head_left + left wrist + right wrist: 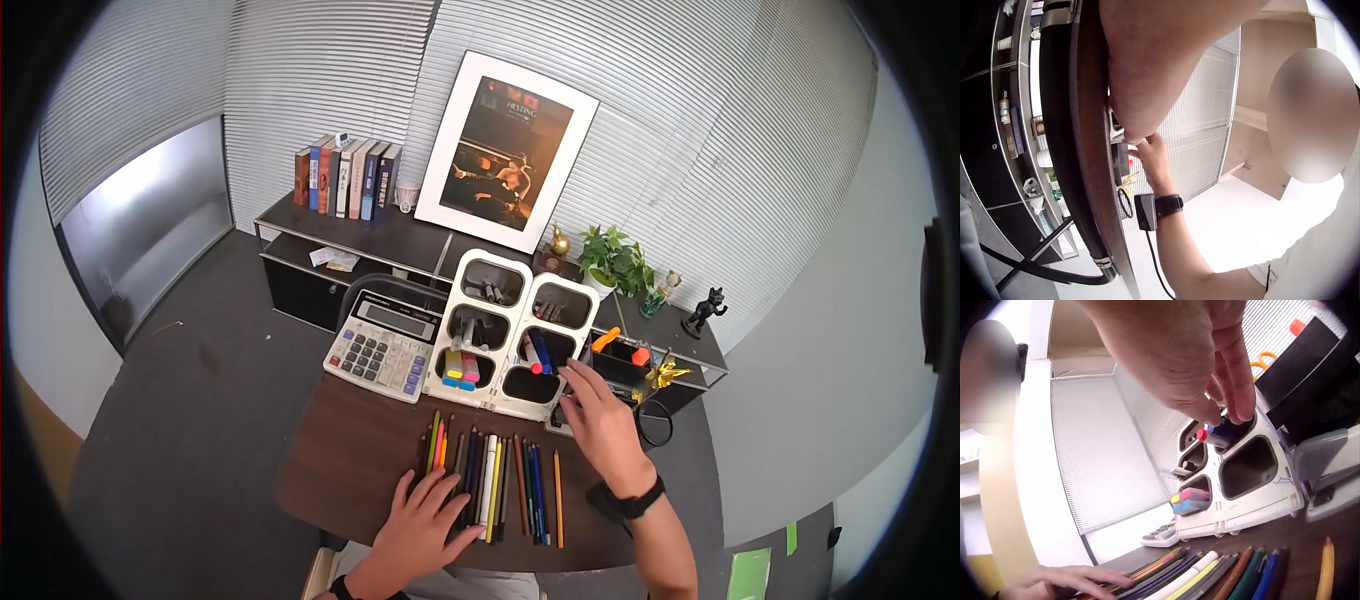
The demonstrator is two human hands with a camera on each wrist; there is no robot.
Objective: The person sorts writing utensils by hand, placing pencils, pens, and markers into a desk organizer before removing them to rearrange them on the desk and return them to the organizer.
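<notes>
My left hand [420, 520] rests on the row of colored pencils [525, 490] on the table, fingers spread over those at the left. Among the pencils lies a white pen [488, 475]. My right hand [605, 430] reaches to the right side of a white desk organizer [1215, 517], thumb and fingers apart. Its fingertips are right by a blue marker [542, 350], which stands beside a red-tipped white marker [531, 355] in one compartment. In the right wrist view the fingers overlap the blue marker. Pastel highlighters [461, 368] fill another compartment.
A large calculator [380, 345] leans left of the organizer. To its right is a black holder with orange scissors [606, 339]. An orange pencil [558, 500] lies apart at the right. Behind stands a cabinet with books [345, 180], a framed poster [507, 150] and a plant [612, 255].
</notes>
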